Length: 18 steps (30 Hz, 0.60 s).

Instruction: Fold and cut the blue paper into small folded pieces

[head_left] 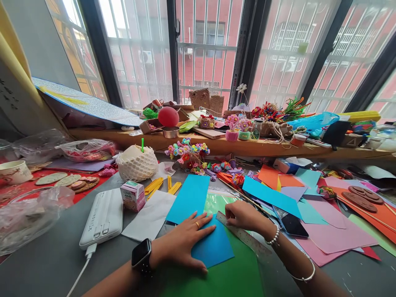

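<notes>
My left hand (pixel 185 241) lies spread and flat on a blue sheet of paper (pixel 216 249), pressing it onto a green sheet (pixel 241 274). A ring and a dark watch are on that arm. To the right, my right hand (pixel 243 216) has its fingers curled at the upper end of a pale translucent ruler (pixel 249 239), which slants along the blue sheet's right edge. Whether a small tool is also in those fingers is hidden. Another blue strip of paper (pixel 193 198) lies just beyond my left hand.
A white power bank (pixel 103 216) with a cable, a small pink carton (pixel 133 196) and a white sheet (pixel 151 214) are left. Coloured papers (pixel 337 235), a blue strip (pixel 270 196) and a dark phone (pixel 291 222) lie right. Crochet flowers and a red ball (pixel 168 117) stand behind.
</notes>
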Each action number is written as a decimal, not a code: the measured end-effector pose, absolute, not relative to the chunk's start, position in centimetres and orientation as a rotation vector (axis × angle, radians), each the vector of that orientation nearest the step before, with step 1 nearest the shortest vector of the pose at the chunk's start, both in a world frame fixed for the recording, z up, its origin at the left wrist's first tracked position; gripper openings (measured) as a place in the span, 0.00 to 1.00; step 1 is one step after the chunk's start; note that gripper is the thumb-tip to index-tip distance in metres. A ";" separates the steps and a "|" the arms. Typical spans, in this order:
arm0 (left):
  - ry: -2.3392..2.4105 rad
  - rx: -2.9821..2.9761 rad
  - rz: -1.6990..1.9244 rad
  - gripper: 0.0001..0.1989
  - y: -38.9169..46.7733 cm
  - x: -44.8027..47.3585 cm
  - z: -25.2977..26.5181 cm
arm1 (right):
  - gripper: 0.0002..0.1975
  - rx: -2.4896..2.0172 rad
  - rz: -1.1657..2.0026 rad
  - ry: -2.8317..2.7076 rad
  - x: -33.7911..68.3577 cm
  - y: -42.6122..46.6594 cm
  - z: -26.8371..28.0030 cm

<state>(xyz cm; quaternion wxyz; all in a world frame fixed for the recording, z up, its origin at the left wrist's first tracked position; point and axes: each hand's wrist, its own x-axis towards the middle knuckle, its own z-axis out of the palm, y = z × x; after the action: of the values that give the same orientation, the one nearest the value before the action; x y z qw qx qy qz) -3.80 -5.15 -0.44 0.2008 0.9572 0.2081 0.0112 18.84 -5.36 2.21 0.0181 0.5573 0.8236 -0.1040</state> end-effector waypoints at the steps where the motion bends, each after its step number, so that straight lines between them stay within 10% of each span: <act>1: 0.587 2.674 0.016 0.44 -5.2 -3.8 -0.4 | 0.06 1.740 -0.324 2.561 18.9 -5.2 2.2; 18: 0.594 2.654 0.001 0.44 -5.3 -3.8 0.2 | 0.07 1.954 -0.233 2.524 18.7 -5.2 2.5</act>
<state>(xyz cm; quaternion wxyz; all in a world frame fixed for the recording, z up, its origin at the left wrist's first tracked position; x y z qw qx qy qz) -3.83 -5.26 0.16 0.2094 0.9542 0.2136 0.0004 18.73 -5.24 2.49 -0.0293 0.6104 0.7882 -0.0728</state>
